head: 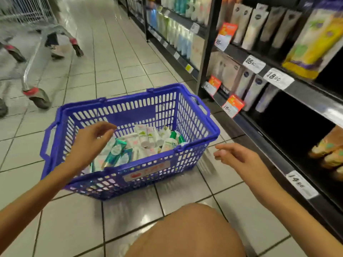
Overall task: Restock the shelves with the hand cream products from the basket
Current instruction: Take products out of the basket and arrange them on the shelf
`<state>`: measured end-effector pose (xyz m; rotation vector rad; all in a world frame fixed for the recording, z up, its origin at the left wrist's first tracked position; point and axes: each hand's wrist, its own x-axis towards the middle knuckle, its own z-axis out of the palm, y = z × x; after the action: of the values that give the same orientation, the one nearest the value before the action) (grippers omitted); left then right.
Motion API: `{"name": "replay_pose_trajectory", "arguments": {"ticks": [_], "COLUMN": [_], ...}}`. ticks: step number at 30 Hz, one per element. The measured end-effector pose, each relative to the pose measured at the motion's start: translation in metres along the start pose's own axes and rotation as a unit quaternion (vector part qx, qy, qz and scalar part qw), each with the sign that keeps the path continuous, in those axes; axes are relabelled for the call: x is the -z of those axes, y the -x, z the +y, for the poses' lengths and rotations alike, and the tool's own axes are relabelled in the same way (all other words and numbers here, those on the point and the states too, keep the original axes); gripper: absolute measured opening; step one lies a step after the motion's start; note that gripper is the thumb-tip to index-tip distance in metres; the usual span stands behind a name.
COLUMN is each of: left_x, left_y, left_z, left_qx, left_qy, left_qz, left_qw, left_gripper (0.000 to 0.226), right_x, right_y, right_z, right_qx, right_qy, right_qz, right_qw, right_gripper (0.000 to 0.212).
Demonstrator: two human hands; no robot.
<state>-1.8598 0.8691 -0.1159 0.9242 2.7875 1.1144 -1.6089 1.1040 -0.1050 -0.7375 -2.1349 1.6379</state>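
Left hand (92, 140) over basket (196, 115), right hand (235, 156) beside; fingers loose, empty. Risk: careless grab spills jumbled tubes (146, 140).

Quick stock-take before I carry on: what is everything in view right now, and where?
basket: one, blue, on the tiled floor beside the shelves
hand cream tubes: many, white, pink and green, piled in the basket
shelves: one run, black, along the right
price tags: several, white, on the shelf edges
promo tags: three, orange, on the shelf edges
shelf tubes: several, white, standing on a middle shelf
packs: a few, yellow, top right shelf
trolley: one, grey metal, upper left
knee: one, bottom centre
left hand: open, over the basket, empty
right hand: open, right of the basket, empty
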Motion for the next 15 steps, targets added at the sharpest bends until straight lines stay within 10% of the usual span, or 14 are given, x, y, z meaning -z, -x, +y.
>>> {"name": "replay_pose_trajectory", "arguments": {"ticks": [15], "left_x": [-0.149], "left_y": [-0.139], "left_z": [-0.079], "left_qx": [0.211], "left_qy": [-0.005], "left_qz": [-0.204], "left_qw": [0.956], "left_gripper": [0.052], "right_x": [-0.166], "right_y": [-0.193], "right_z": [0.025], "right_qx": [-0.222], "right_qy": [0.014], "right_qz": [-0.063], "right_qw": [0.973], "right_gripper": [0.025]}}
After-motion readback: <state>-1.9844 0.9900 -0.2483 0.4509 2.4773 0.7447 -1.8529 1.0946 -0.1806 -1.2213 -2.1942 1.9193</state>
